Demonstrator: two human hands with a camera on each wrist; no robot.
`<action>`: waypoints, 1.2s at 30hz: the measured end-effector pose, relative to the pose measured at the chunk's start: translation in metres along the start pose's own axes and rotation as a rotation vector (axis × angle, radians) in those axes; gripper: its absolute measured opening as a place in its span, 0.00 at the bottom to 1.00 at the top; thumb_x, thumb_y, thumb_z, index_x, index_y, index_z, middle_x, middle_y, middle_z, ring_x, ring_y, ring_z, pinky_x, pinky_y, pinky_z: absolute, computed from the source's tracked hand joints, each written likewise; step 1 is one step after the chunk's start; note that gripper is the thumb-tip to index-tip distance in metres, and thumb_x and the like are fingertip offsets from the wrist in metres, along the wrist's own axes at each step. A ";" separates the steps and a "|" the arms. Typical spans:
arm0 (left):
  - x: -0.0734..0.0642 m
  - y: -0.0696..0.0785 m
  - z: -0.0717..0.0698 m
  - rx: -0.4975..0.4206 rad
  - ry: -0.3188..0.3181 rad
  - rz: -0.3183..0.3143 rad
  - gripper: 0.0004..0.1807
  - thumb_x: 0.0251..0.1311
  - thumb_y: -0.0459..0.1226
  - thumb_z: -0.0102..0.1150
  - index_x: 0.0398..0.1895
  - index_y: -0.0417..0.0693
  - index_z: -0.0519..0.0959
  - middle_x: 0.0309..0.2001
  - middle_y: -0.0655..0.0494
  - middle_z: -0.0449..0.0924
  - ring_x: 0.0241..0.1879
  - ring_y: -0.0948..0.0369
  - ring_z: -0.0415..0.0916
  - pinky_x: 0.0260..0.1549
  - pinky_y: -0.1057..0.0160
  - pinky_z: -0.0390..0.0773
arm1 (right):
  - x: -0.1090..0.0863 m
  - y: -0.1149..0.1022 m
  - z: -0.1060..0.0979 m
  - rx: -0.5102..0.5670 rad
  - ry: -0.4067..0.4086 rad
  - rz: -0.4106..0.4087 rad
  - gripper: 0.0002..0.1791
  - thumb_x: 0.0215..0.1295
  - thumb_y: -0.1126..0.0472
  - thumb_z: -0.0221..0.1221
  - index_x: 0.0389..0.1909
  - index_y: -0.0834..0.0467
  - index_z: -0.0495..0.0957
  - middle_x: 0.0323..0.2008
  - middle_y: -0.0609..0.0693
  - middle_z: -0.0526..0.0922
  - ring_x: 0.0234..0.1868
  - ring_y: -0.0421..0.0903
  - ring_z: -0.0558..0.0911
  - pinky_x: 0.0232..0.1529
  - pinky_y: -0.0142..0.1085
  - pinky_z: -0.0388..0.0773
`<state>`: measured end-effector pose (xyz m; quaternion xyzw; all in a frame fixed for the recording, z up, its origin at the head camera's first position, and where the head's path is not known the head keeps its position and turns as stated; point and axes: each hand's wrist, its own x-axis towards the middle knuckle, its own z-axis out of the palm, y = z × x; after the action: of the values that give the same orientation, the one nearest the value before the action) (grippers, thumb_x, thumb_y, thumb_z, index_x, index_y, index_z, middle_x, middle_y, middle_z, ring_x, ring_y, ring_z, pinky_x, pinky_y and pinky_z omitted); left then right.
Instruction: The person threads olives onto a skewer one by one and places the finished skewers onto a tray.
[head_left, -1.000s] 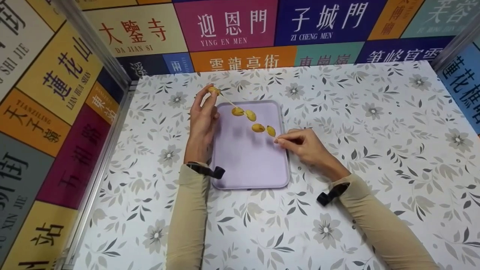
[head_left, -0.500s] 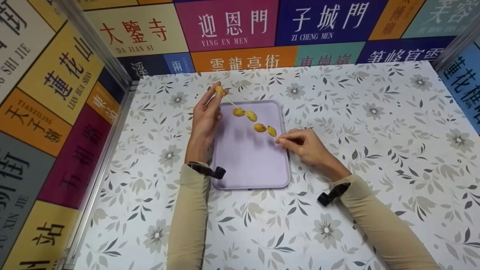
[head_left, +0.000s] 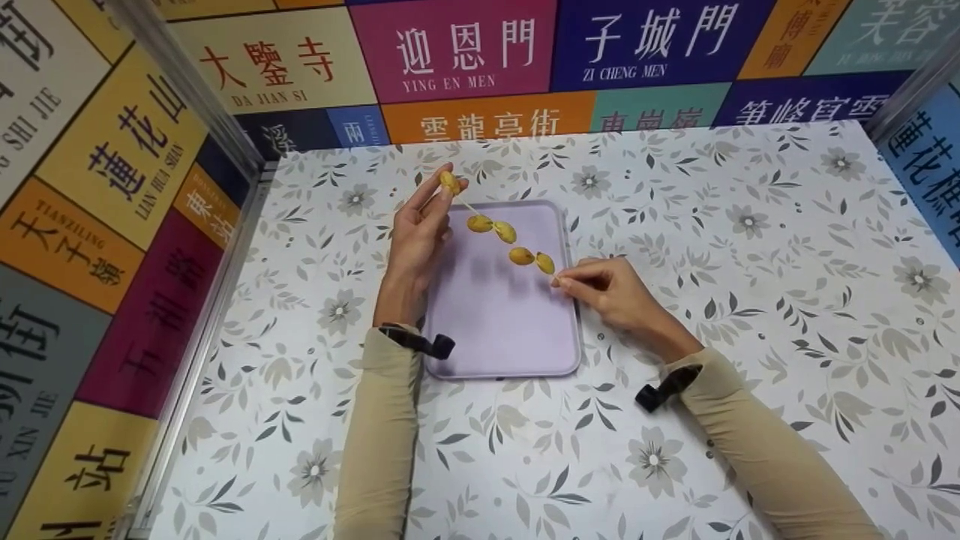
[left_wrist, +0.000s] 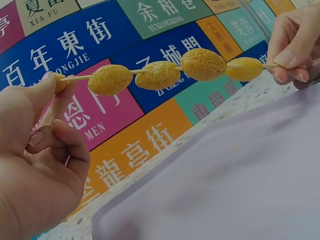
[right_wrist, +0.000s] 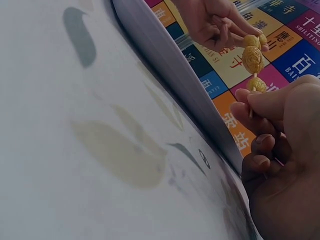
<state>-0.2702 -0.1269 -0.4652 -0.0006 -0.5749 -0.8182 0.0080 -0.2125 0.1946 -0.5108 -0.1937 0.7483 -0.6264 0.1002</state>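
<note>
A thin wooden skewer [left_wrist: 77,78] carries several yellow, wrinkled, oval pieces [left_wrist: 204,64], perhaps dried fruit. It is held slantwise above the lilac tray [head_left: 502,337] in the head view. My left hand [head_left: 416,236] pinches one more yellow piece [head_left: 450,181] between thumb and fingers at the skewer's far end. In the left wrist view most of that piece is hidden behind the fingertips. At the near end, past the tray's right edge, my right hand [head_left: 611,292] pinches the bare skewer between thumb and forefinger, its other fingers curled. A short gap separates the left piece from the others.
The tray lies on a table covered with a floral white cloth [head_left: 750,315]. Panels with coloured blocks and Chinese lettering [head_left: 457,52] stand behind the table and along its left and right sides. Each wrist wears a black strap camera [head_left: 658,391].
My left hand has moved a little to the right with its yellow piece, closer to the other pieces on the skewer. The right hand has hardly moved.
</note>
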 end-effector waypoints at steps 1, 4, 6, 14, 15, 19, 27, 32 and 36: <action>0.000 0.000 0.000 0.001 -0.004 0.000 0.24 0.74 0.47 0.68 0.71 0.68 0.81 0.62 0.54 0.89 0.22 0.64 0.56 0.22 0.66 0.58 | 0.000 0.000 0.000 0.007 -0.003 0.001 0.11 0.74 0.65 0.69 0.51 0.66 0.89 0.49 0.63 0.91 0.47 0.54 0.88 0.50 0.33 0.86; -0.001 -0.001 0.001 -0.005 -0.019 -0.006 0.24 0.74 0.47 0.68 0.72 0.68 0.81 0.62 0.53 0.89 0.22 0.64 0.56 0.22 0.66 0.58 | 0.000 0.000 0.001 0.025 -0.012 -0.001 0.12 0.74 0.64 0.69 0.52 0.67 0.89 0.49 0.65 0.91 0.47 0.54 0.89 0.50 0.34 0.86; -0.001 -0.001 0.000 -0.006 -0.030 -0.010 0.24 0.74 0.48 0.67 0.72 0.69 0.81 0.62 0.53 0.89 0.21 0.64 0.56 0.22 0.67 0.58 | -0.001 0.000 0.001 0.033 -0.019 -0.009 0.12 0.74 0.64 0.69 0.52 0.67 0.89 0.49 0.66 0.91 0.47 0.54 0.89 0.51 0.35 0.87; -0.003 -0.002 -0.003 -0.084 -0.147 0.039 0.25 0.80 0.42 0.61 0.77 0.62 0.76 0.63 0.51 0.87 0.20 0.65 0.56 0.23 0.68 0.60 | -0.001 -0.001 0.000 0.050 -0.047 -0.034 0.11 0.73 0.67 0.68 0.51 0.68 0.89 0.48 0.65 0.91 0.48 0.57 0.89 0.51 0.35 0.87; -0.004 -0.002 -0.004 -0.093 -0.164 0.045 0.26 0.81 0.41 0.60 0.78 0.61 0.75 0.63 0.51 0.87 0.20 0.65 0.57 0.23 0.68 0.60 | -0.001 0.000 0.000 0.049 -0.049 -0.036 0.11 0.73 0.66 0.68 0.52 0.68 0.89 0.48 0.65 0.91 0.48 0.58 0.89 0.51 0.35 0.87; -0.005 -0.002 -0.005 -0.127 -0.215 0.052 0.26 0.81 0.38 0.58 0.79 0.56 0.74 0.61 0.52 0.88 0.19 0.66 0.56 0.24 0.68 0.60 | -0.001 0.001 -0.001 0.038 -0.055 -0.046 0.11 0.73 0.67 0.68 0.52 0.67 0.89 0.48 0.65 0.91 0.48 0.58 0.88 0.51 0.34 0.86; -0.005 -0.001 -0.003 -0.047 -0.248 0.073 0.24 0.82 0.35 0.57 0.77 0.50 0.75 0.60 0.49 0.89 0.19 0.65 0.56 0.23 0.67 0.60 | -0.002 0.002 -0.003 -0.002 -0.033 -0.077 0.10 0.71 0.70 0.68 0.50 0.61 0.92 0.47 0.65 0.91 0.46 0.53 0.87 0.49 0.33 0.84; -0.003 -0.004 -0.002 0.001 -0.265 0.103 0.24 0.82 0.34 0.56 0.78 0.49 0.75 0.60 0.49 0.89 0.19 0.66 0.56 0.24 0.67 0.62 | -0.002 0.002 -0.003 0.014 -0.017 -0.081 0.09 0.71 0.68 0.70 0.50 0.61 0.92 0.47 0.65 0.91 0.46 0.52 0.89 0.48 0.31 0.85; -0.003 -0.006 -0.001 0.020 -0.272 0.122 0.24 0.82 0.34 0.56 0.78 0.49 0.75 0.59 0.49 0.90 0.19 0.67 0.55 0.24 0.67 0.62 | -0.001 0.002 -0.002 0.023 -0.016 -0.079 0.10 0.71 0.67 0.71 0.50 0.63 0.91 0.47 0.64 0.92 0.47 0.53 0.90 0.49 0.32 0.86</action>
<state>-0.2674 -0.1260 -0.4710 -0.1465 -0.5776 -0.8028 -0.0202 -0.2124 0.1969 -0.5128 -0.2269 0.7319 -0.6370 0.0839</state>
